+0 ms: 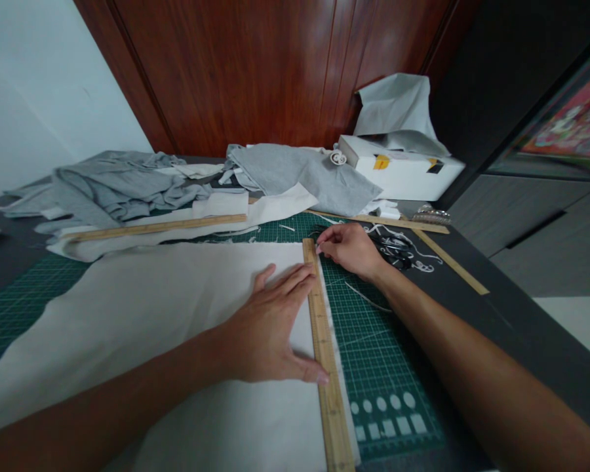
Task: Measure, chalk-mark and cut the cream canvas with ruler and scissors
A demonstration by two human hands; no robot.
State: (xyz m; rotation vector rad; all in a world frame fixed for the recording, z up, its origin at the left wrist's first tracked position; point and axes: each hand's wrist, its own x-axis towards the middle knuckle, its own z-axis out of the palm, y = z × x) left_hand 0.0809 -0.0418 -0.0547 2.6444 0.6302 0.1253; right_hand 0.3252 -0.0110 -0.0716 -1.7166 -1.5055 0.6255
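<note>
Cloth (152, 288) lies on the cutting mat (368, 351) — likely soft, light, best held by its edge; the wooden ruler (326, 341) seems stiff. Left hand (273, 337) spreads across both; right hand (350, 250) pinches a small pale piece (319, 250).

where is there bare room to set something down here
Room: the dark tabletop right of the right forearm, nearer than the loose wooden strip; the green mat between the ruler under the left hand and that forearm, save one thin offcut; more mat left of the white cloth. Crowded: the far side, with grey cloth, a white box and tangled strips.
</note>
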